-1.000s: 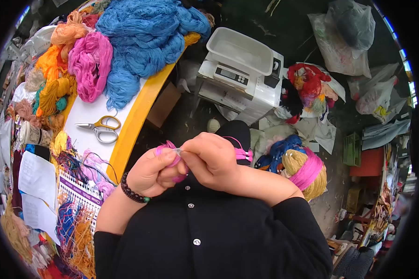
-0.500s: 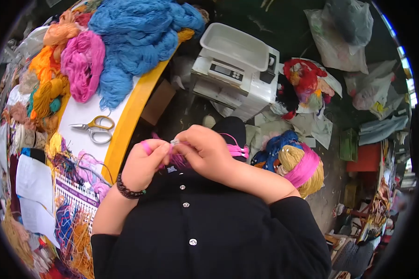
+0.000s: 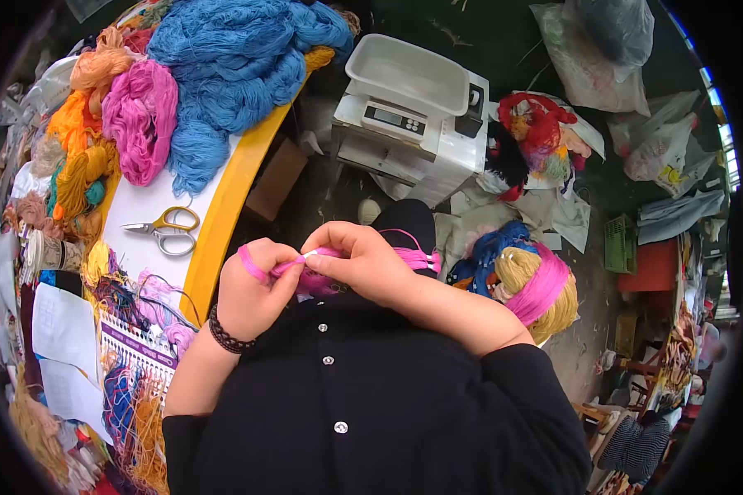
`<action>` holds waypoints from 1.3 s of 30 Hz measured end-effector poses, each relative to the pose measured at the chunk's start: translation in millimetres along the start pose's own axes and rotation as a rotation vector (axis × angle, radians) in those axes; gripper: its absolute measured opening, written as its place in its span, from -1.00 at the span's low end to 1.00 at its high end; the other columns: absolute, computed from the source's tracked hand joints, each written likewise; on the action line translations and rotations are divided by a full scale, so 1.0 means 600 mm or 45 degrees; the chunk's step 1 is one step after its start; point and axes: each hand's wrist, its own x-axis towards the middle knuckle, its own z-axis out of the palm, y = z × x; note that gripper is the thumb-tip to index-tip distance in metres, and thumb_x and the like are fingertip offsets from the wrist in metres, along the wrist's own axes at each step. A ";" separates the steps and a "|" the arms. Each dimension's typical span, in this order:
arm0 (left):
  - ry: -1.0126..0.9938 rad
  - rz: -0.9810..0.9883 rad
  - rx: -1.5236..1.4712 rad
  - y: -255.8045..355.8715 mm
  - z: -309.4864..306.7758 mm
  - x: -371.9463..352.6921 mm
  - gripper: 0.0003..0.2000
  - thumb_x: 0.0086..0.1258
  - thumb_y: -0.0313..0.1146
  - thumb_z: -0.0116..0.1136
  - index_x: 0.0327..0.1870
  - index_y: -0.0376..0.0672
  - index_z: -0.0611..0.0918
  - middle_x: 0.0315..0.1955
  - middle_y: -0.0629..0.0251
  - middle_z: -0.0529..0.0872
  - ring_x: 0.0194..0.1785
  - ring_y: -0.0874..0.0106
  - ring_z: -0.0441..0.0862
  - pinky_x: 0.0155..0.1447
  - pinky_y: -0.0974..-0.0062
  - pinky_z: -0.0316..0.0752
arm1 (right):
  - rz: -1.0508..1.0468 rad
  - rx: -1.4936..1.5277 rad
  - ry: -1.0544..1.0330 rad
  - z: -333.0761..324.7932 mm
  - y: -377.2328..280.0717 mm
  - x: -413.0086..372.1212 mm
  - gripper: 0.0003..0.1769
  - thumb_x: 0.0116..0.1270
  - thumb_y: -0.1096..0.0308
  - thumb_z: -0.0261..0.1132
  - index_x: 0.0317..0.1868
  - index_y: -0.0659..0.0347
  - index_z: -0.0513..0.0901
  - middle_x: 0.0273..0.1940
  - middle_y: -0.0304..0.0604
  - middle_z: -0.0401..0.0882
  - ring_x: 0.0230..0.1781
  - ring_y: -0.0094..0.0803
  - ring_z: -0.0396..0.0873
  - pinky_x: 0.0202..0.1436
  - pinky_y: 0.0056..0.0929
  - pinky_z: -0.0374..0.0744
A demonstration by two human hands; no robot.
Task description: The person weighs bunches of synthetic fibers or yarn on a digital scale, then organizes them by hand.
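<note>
In the head view, the person's left hand point(image 3: 256, 289) and right hand point(image 3: 359, 264) are meeting close to the chest, below and to the right of the scissors point(image 3: 169, 227) that are lying on the desk point(image 3: 231, 206). Both are working on a strand of pink yarn point(image 3: 293, 266). The left fingers point(image 3: 264, 256) are curling shut with the yarn looped over them, and the right fingers point(image 3: 318, 262) are pinching tightly closed on the strand's other end, with no gap showing. The short stretch between the hands is lying with its long axis roughly sideways, pointing from the scissors' side toward the right hand, where more pink strands are trailing on toward a yellow-and-pink bundle point(image 3: 541, 293) far to the right of the scissors. The likely trouble is the thin strand slipping out of the right pinch if the hands pull apart unevenly, or the loop sliding off the left fingers and loosening. The trailing strands could also snag on the black shirt's buttons point(image 3: 328, 360).
</note>
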 end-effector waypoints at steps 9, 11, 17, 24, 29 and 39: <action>0.014 -0.721 -0.947 -0.080 -0.047 -0.025 -0.87 0.38 -0.41 0.14 -0.17 -0.25 0.62 -0.51 0.58 0.51 -0.57 0.78 0.26 -0.51 0.80 0.09 | 0.163 0.233 0.464 -0.188 -0.014 -0.085 -0.74 0.31 0.31 0.28 -0.02 0.17 0.59 -0.51 -0.52 0.39 -0.65 -0.77 0.17 -0.62 -0.74 0.11; -0.107 -0.820 -1.094 -0.124 -0.068 -0.039 -0.84 0.40 -0.38 0.11 -0.11 -0.25 0.61 -0.56 0.59 0.44 -0.64 0.79 0.16 -0.60 0.80 -0.01 | 0.105 0.213 0.710 -0.249 -0.010 -0.138 -0.75 0.31 0.31 0.28 -0.03 0.18 0.60 -0.51 -0.52 0.37 -0.65 -0.76 0.15 -0.61 -0.73 0.07; 0.018 -0.800 -0.912 -0.183 -0.126 -0.069 -0.75 0.44 -0.31 0.08 0.03 -0.23 0.59 -0.47 0.54 0.51 -0.63 0.80 0.18 -0.58 0.82 0.01 | -0.189 -0.246 1.393 -0.375 0.052 -0.291 -0.80 0.30 0.38 0.30 -0.10 0.27 0.63 -0.35 -0.41 0.59 -0.41 -0.74 0.44 -0.34 -0.73 0.37; 0.087 -0.750 -0.658 -0.157 -0.073 -0.070 -0.71 0.45 -0.37 0.04 0.12 -0.25 0.56 -0.19 0.36 0.71 -0.61 0.83 0.16 -0.53 0.83 0.03 | 0.236 -1.849 1.347 -0.395 0.236 -0.294 -0.74 0.10 0.26 0.34 -0.20 0.16 0.70 -0.24 -0.02 0.67 -0.25 -0.05 0.64 -0.14 -0.19 0.58; 0.400 -0.491 -0.850 -0.135 -0.130 -0.051 -0.66 0.47 -0.40 -0.01 0.20 -0.36 0.44 -0.17 0.27 0.65 -0.65 0.84 0.10 -0.61 0.81 -0.05 | 0.086 -1.365 0.563 -0.226 0.249 -0.170 -0.47 -0.03 0.33 0.40 0.03 0.25 0.58 -0.05 0.03 0.61 0.01 -0.09 0.56 0.11 -0.23 0.51; 0.400 0.382 -1.269 0.075 -0.406 0.009 -0.67 0.48 -0.12 -0.13 -0.11 -0.12 0.63 -0.79 0.50 0.09 -0.66 0.58 -0.01 -0.34 0.10 0.22 | 0.287 -1.553 0.558 -0.187 0.273 -0.158 -0.69 -0.01 0.44 0.33 -0.19 0.25 0.57 -0.36 0.02 0.61 -0.22 0.04 0.58 -0.10 -0.11 0.52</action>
